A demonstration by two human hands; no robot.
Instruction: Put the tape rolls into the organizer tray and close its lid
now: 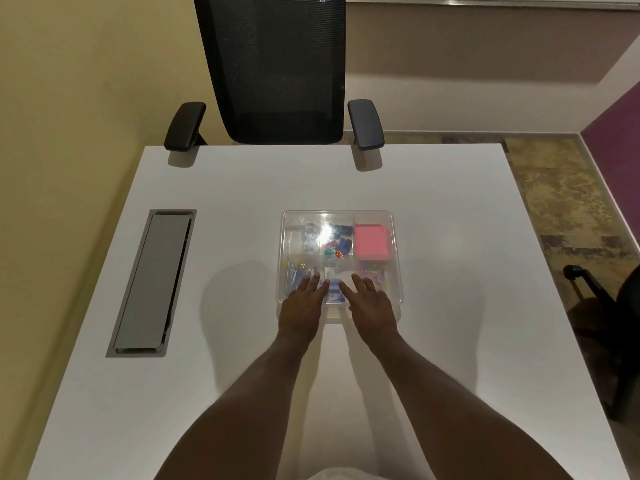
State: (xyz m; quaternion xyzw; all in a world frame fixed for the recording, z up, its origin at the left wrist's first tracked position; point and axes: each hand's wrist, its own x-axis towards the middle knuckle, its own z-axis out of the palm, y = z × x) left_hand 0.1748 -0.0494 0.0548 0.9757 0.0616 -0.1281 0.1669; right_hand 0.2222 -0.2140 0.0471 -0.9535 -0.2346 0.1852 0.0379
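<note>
Evidently the job is near its end. From the head view, the clear organizer tray point(338, 258) sits in the middle of the white counter point(242, 358), and both hands rest flat on its near edge, on what looks like a transparent lid point(337, 220) already lying over the compartments — the glare across the top suggests a closed surface, though I cannot be sure it is fully seated. The left hand point(304, 299) lies palm down with fingers spread loosely over the near-left corner; the right hand point(370, 299) mirrors it over the near-right side, fingers likewise splayed, gripping nothing.

Between the two hands, in the near middle compartment, there is something pale and bluish that may be the tape rolls point(333, 289); it is too blurred to tell. No loose roll shows anywhere on the counter. A pink pad of notes point(371, 242) fills the far-right compartment, coloured clips point(372, 273) lie just nearer than it, and small mixed bits point(334, 242) crowd the middle.

To finish the step well, I judge the person should press evenly down with both palms along the near rim, then check the far corners — a lid on a shallow tray tends to pop up at the side opposite the push. Keeping the tray from sliding toward the black chair point(277, 67) matters too, so the pressure should go straight down, not forward.
</note>
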